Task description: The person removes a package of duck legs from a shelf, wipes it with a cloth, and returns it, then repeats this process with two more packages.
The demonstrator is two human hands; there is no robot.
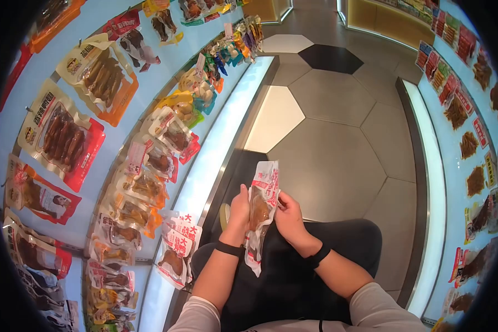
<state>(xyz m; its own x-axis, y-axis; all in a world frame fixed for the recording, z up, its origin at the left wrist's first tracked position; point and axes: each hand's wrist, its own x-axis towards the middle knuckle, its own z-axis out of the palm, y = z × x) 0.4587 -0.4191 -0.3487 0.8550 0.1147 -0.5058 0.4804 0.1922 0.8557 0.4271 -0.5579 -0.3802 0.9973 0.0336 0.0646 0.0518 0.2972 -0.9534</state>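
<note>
Above my lap I hold a vacuum-sealed meat packet (260, 213), white and clear with red lettering and brown meat showing inside. It stands nearly upright, its top tilted slightly away. My left hand (239, 214) grips its left edge, the fingers partly hidden behind it. On the other edge, my right hand (290, 217) pinches the packet with thumb and curled fingers. Beside my left forearm, a few similar red-lettered packets (176, 252) lie on the lit ledge of the left shelf.
The left wall display (113, 44) carries rows of hanging packaged meats, such as a red-and-cream packet (62, 135). More packets (468, 145) hang along the right wall. Lit ledges (426, 182) border both sides of the hexagon-tiled floor (343, 160). My dark-trousered knees (346, 240) are bent below my hands.
</note>
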